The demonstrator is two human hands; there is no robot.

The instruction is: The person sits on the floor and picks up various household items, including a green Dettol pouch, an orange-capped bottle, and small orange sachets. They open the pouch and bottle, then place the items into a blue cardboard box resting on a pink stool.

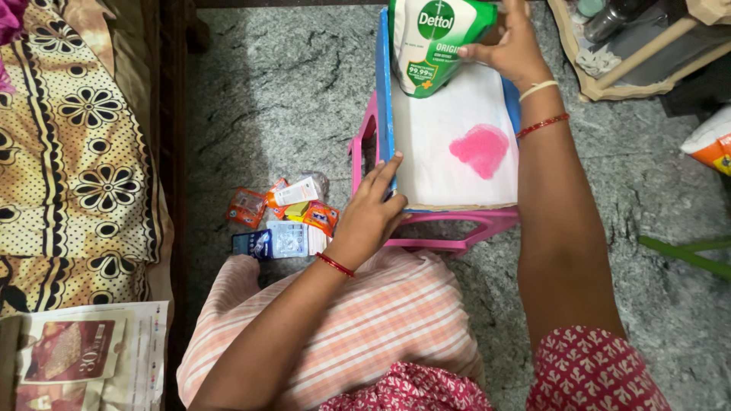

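The fingers of the right hand [512, 46] are closed around the right edge of a green and white refill pouch [434, 42], thumb pressed on its front face and the other fingers hidden behind it. The pouch stands upright at the far end of a small stool used as a desk [449, 221], its lower corner touching the white paper [449, 144] that covers the top. A pink blotch [480, 148] marks the paper just below the right wrist, which wears a cream band and a red bangle.

The left hand [371, 213] rests on the near left corner of the desk, its fingers slightly apart and laid flat along the blue edge, holding nothing. It lies well apart from the pouch.

On the grey stone floor [282, 91] just left of this hand lies a cluster of small sachets and packets [285, 217] in orange, white and blue. Further left is a patterned bedspread [68, 144], with a printed leaflet [84, 354] at its near end. A pink checked cloth [381, 320] covers the person's lap.
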